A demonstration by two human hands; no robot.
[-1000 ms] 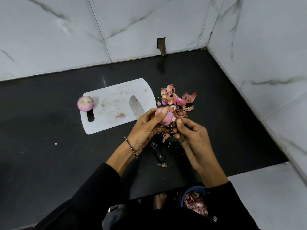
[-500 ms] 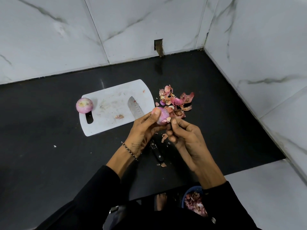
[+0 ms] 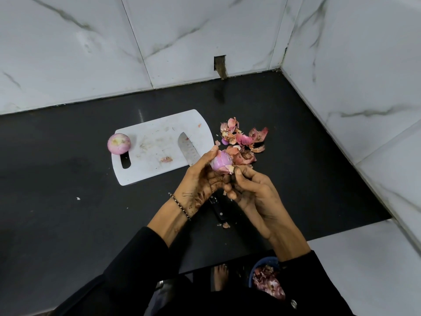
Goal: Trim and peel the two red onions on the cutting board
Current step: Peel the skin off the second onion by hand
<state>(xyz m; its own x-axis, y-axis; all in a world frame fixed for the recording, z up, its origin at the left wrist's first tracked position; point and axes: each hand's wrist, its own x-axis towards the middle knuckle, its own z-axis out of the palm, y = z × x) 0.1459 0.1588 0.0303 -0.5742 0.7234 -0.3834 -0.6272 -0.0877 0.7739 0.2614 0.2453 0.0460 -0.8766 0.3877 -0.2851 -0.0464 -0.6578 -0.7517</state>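
Note:
My left hand [image 3: 200, 179] grips a pale pink, partly peeled red onion [image 3: 220, 162] above the dark counter, just right of the white cutting board [image 3: 155, 147]. The fingers and thumb of my right hand [image 3: 248, 192] pinch at the onion's lower right side, where a flap of skin hangs. A second peeled onion [image 3: 119, 143] sits at the board's left end, by its handle slot. A knife lies with its blade [image 3: 189, 149] on the board's right side; its black handle [image 3: 218, 208] shows below my hands.
A heap of onion skins [image 3: 241, 140] lies on the counter right of the board. Marble walls close the back and right sides. Below the counter edge, a blue bowl [image 3: 266, 279] holds more peels beside a bare foot.
Both hands and the onion stay in much the same place. The onion has turned in my left hand and more pale flesh shows; my right fingers have shifted to its lower right side.

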